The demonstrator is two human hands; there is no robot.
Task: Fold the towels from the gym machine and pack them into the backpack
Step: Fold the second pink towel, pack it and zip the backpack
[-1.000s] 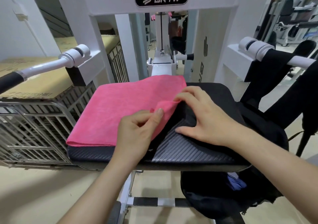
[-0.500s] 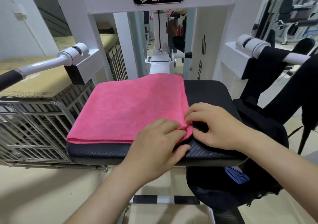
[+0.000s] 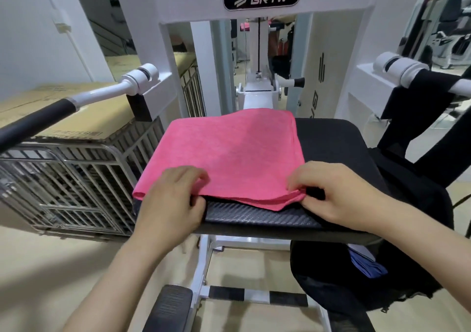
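Observation:
A pink towel (image 3: 229,153), folded in layers, lies flat on the black seat pad (image 3: 331,140) of the white gym machine. My left hand (image 3: 173,201) pinches the towel's near left edge, lifting it slightly off the pad. At the near right corner my right hand (image 3: 336,194) grips the stacked layers. A black backpack (image 3: 369,280) hangs open below the pad's right side, with something blue (image 3: 367,265) inside. Its straps run up to the machine's right handle (image 3: 397,69).
The machine's left handle (image 3: 76,102) juts out at the left. Behind it stands a metal wire cage (image 3: 76,178) topped with cardboard (image 3: 76,120). A footrest bar (image 3: 254,296) crosses the tan floor below the seat.
My left hand has moved from the towel's near right corner to its near left edge. My right hand stays at the near right corner, and the folded-back corner is now laid flat.

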